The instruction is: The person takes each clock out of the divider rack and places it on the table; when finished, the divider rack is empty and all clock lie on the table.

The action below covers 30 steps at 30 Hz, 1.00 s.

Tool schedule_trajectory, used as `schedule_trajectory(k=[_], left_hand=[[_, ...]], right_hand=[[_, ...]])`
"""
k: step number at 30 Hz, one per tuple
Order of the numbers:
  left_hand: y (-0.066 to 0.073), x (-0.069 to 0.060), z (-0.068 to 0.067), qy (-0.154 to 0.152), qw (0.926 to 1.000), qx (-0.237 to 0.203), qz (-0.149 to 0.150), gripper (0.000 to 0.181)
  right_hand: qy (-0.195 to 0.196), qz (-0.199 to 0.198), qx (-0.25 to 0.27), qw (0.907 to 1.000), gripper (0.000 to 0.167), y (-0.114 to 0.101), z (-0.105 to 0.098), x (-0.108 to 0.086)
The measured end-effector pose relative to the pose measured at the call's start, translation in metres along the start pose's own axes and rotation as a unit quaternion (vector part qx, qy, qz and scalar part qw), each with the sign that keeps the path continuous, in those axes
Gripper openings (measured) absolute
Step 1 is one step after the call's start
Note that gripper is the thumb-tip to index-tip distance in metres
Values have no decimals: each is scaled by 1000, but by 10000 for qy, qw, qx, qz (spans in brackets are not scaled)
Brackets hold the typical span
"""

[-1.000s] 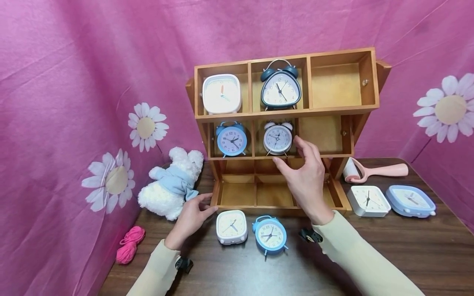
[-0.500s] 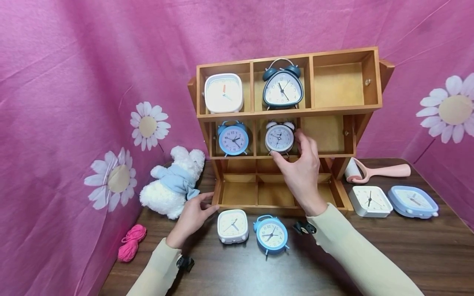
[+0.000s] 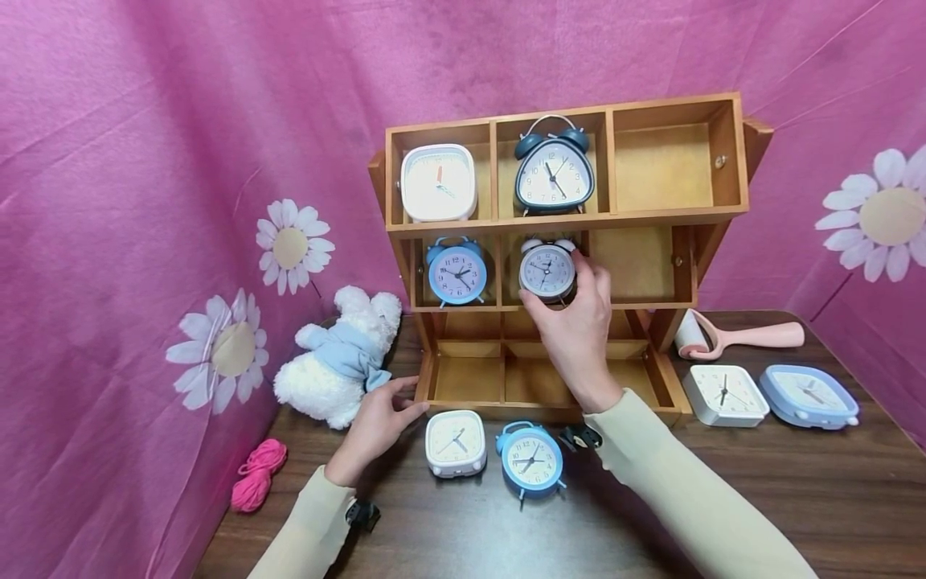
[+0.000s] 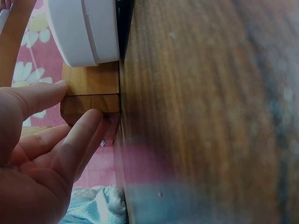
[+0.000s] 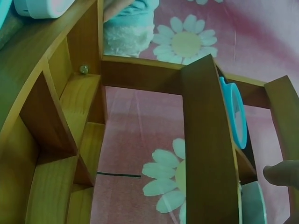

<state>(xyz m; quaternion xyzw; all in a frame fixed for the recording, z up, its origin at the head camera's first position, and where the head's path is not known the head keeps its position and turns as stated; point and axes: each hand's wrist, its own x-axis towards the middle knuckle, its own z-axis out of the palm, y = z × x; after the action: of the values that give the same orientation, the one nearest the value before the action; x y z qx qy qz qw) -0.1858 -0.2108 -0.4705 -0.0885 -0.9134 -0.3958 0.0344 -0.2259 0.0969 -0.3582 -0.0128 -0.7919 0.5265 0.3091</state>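
Note:
A small round white twin-bell alarm clock point(image 3: 547, 271) sits in the middle compartment of the middle tier of a wooden shelf point(image 3: 567, 219). My right hand point(image 3: 579, 330) grips it, thumb at its lower left and fingers at its upper right. The right wrist view catches only part of this clock point(image 5: 253, 203) and a fingertip. Down at the shelf's lower left front corner, my left hand point(image 3: 379, 422) holds the wood between thumb and fingers. Close beside that hand, a white square alarm clock point(image 3: 456, 444) stands on the table.
A blue alarm clock point(image 3: 531, 459) stands before the shelf. Higher up are a white clock point(image 3: 438, 182), a dark triangular clock point(image 3: 555, 174) and a blue clock point(image 3: 458, 273). A plush toy point(image 3: 340, 362) and pink yarn point(image 3: 258, 474) lie left; two clocks point(image 3: 726, 395) and a lint roller point(image 3: 752, 334) lie right.
My right hand has moved left and closed its thumb and fingers on the white twin-bell clock, whose face now looks darker. My left hand stays at the shelf corner.

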Motion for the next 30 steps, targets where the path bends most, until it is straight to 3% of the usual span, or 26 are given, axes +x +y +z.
schedule_trajectory(k=[2,9,16,23,26,30], left_hand=[[5,-1,-1,-7,9999,-48,-113,49],[-6,1,1,36,9998,40,206,51],[7,0,-1,-21,9995,-27,-319,48],[6,0,0,-10,9996,-13,-291,47],[-1,2,1,-43,9999,-36,-152,49],[-24,8,8,-59,9999,9,136,52]], right_hand=[[20,-6,24,10000,91,0,4,1],[48,3,25,10000,92,-2,12,5],[59,104,-70,9999,93,-4,13,7],[50,125,-47,9999,92,-5,13,8],[47,139,-43,9999,91,-5,12,7],[41,149,-68,9999,89,-5,11,8]])
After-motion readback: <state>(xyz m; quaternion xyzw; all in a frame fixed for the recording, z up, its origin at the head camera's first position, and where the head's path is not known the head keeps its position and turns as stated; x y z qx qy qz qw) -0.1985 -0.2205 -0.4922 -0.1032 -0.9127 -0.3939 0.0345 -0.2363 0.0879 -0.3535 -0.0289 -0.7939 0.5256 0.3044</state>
